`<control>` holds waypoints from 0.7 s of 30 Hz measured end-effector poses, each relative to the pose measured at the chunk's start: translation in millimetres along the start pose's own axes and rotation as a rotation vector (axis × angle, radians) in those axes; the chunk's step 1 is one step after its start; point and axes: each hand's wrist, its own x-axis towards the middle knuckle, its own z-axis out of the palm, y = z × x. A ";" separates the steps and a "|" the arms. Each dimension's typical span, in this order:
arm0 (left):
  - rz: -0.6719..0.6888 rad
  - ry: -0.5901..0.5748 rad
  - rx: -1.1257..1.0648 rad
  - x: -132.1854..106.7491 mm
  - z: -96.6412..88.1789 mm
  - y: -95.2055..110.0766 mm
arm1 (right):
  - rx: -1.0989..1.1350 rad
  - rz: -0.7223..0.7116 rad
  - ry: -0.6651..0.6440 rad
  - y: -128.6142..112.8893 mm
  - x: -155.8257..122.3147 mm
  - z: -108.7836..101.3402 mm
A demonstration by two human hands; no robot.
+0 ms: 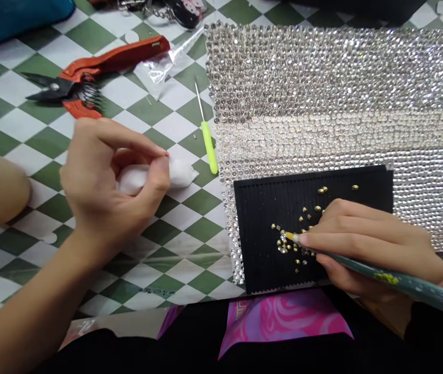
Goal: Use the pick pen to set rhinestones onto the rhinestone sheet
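Note:
My left hand [116,176] is closed round a small white, smooth object [180,173] resting over the checkered table; a tiny red spot shows at the fingertips. I cannot tell what kind of object it is. In my right hand [369,244] is a dark green pen-like picking tool [404,285] with a yellow tip. That tip touches or hovers just over gold and clear rhinestones [283,245] scattered on a black ribbed tray [260,259]. The tray lies on a sheet of silvery rhinestone mesh [323,78].
Orange-handled cutters [77,78] lie at the upper left, near a small clear plastic bag [155,72]. A yellow-green awl [208,145] lies beside the mesh. At the left edge stands a beige cup [3,187]. Keychains [182,10] and a teal pouch [18,21] are at the back.

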 end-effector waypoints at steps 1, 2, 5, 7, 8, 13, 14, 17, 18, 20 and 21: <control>0.001 -0.003 -0.002 0.0 0.0 -0.2 | 0.002 0.001 -0.003 -0.3 -0.6 0.3; -0.004 -0.012 -0.001 -0.2 0.0 -0.6 | 0.005 0.002 -0.004 -0.5 -1.1 0.5; -0.002 -0.050 0.024 -0.9 -0.9 -2.3 | 0.014 0.013 0.002 0.1 -1.4 0.5; 0.018 -0.095 0.053 -1.3 -2.1 -3.5 | 0.023 0.006 -0.010 0.7 -0.7 -0.4; 0.040 -0.120 0.073 -1.3 -2.7 -4.1 | 0.023 0.001 -0.016 0.8 -0.3 -1.0; 0.221 -0.214 0.143 0.9 -4.4 -5.7 | 0.029 -0.003 -0.028 0.1 -0.2 -2.0; 0.241 -0.229 0.145 1.6 -4.3 -5.7 | 0.033 -0.008 -0.025 0.1 -0.5 -1.4; 0.282 -0.252 0.183 3.7 -4.3 -5.2 | 0.023 -0.004 -0.001 1.5 -1.1 1.9; 0.304 -0.252 0.214 4.6 -4.5 -5.1 | 0.018 -0.013 0.008 2.4 -1.2 3.1; 0.367 -0.250 0.273 6.7 -5.0 -5.1 | 0.012 -0.030 0.017 4.0 -1.5 5.0; 0.390 -0.247 0.291 7.7 -5.3 -5.3 | 0.011 -0.037 0.025 4.6 -1.8 5.6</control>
